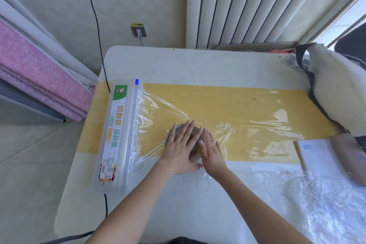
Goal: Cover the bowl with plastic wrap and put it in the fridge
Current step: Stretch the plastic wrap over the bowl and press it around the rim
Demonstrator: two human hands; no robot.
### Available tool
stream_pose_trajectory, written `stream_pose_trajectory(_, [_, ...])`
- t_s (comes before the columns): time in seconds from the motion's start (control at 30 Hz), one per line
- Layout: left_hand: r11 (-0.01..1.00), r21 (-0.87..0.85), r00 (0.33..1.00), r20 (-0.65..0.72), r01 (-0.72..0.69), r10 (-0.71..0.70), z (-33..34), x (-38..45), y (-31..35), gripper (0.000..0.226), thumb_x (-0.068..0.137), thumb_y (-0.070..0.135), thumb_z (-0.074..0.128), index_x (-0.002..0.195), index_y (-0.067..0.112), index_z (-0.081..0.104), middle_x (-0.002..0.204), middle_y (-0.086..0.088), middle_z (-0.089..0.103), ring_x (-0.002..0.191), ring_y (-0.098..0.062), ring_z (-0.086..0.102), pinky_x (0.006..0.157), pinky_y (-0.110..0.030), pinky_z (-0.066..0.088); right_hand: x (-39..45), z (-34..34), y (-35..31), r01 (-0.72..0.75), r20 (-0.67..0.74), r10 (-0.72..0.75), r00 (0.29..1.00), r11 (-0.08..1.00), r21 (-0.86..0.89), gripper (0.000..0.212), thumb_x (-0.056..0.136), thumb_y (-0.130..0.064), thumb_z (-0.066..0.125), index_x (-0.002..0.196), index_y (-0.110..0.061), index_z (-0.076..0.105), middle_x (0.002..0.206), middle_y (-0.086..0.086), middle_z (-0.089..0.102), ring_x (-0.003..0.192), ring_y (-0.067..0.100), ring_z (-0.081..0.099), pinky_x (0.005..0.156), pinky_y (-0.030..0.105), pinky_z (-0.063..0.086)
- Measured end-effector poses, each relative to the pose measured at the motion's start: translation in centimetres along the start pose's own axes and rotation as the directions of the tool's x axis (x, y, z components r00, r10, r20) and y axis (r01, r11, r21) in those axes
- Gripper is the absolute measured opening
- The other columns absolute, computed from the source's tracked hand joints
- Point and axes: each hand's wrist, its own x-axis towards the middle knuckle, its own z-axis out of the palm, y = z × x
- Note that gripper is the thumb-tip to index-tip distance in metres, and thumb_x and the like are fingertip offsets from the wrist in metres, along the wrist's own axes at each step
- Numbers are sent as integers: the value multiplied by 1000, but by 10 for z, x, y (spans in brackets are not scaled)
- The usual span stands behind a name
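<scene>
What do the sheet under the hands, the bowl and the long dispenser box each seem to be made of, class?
Clear sheet of wrap: thin glossy plastic film; it wrinkles and glints, and the yellow strip shows through.
Small round bowl: probably tinted glass or clear plastic; its rim looks see-through, though both hands hide most.
Long dispenser box: seemingly translucent hard plastic with a printed label.

Plastic wrap point(198, 117): clear thin film, glossy, wrinkled, strong glare patches. Bowl point(195, 155) beneath it: translucent, smoky brown, smooth, looks like glass. Cutter box point(113, 134): frosted semi-clear plastic with glossy printed paper label. Table point(178, 61): smooth off-white top, faint sheen; yellow band point(237, 101) matt. Tote bag point(336, 89): cream cloth, soft, matt. Rolled fabric point(39, 77): pink, fuzzy.
</scene>
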Motion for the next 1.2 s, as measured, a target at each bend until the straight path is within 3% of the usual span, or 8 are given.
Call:
stream_pose_trajectory(0.27, [980, 164, 981, 175, -112, 83, -17, 9, -12, 126, 58, 73, 54, 143, 31, -30, 152, -10, -34, 140, -34, -30, 102, -73, -8, 0, 0, 0, -13, 16, 14, 1000, 999, -48, 53, 104, -35, 16, 153, -25, -3, 162, -9, 1, 149, 11, -7, 120, 35, -6])
stream_pose_trajectory(0.43, [988, 116, 971, 228, -99, 70, -27, 11, -10, 123, 58, 44, 63, 144, 37, -24, 156, -8, -23, 143, -37, -12, 104, -70, -1, 1, 1, 1, -22, 27, 22, 999, 1000, -16, 53, 104, -36, 15, 154, -25, 2, 162, -9, 4, 149, 10, -6, 120, 34, -5])
stream_pose_trajectory(0.6, [967, 202, 963, 252, -153, 100, -36, 14, -6, 120, 61, 43, 64, 147, 34, -19, 154, -18, -4, 139, -46, -1, 109, -64, -10, -2, 0, -1, -24, -17, 23, 1000, 997, -77, 55, 103, -38, 15, 154, -25, -1, 162, -8, -4, 148, 10, -9, 119, 35, -4])
stream_pose_trajectory(0.77, [963, 191, 953, 273, -188, 132, -44, 16, -3, 119, 58, 44, 70, 148, 32, -8, 152, -23, 5, 137, -49, 6, 114, -56, 7, -14, -4, 2, -53, -53, 51, 997, 998, -38, 59, 102, -42, 18, 154, -22, -2, 161, -10, -4, 147, 5, -10, 120, 32, -6])
stream_pose_trajectory(0.87, [940, 228, 945, 262, -256, 194, -51, 14, -4, 116, 58, 46, 70, 149, 28, -1, 150, -25, 12, 134, -49, 12, 111, -56, 14, -20, -12, 2, -78, -116, 83, 990, 996, 51, 57, 103, -39, 19, 153, -22, -1, 161, -10, -1, 143, -1, -8, 119, 30, -5])
stream_pose_trajectory(1.03, [919, 246, 942, 214, -308, 258, -69, 6, -6, 115, 57, 51, 67, 149, 28, 1, 146, -23, 17, 131, -45, 17, 109, -57, 17, -7, -27, -22, -30, -283, 168, 944, 900, 435, 53, 103, -40, 14, 153, -26, 6, 161, -13, 3, 147, 3, -6, 120, 30, -5])
stream_pose_trajectory(1.13, [927, 230, 953, 139, -295, 269, -82, 4, -5, 116, 54, 55, 65, 148, 28, 4, 141, -20, 22, 125, -43, 23, 105, -54, 22, -1, -28, -42, -10, -194, 153, 969, 808, 589, 51, 103, -43, 14, 152, -32, 14, 156, -17, 6, 148, 7, -4, 119, 30, 1])
stream_pose_trajectory(1.2, [934, 218, 958, 98, -283, 268, -89, 3, -4, 118, 53, 54, 65, 149, 30, 1, 140, -19, 23, 125, -41, 23, 106, -52, 21, -1, -27, -50, -81, -78, 189, 979, 707, 702, 50, 102, -47, 17, 149, -33, 27, 156, -7, 27, 146, 13, 20, 113, 30, 21])
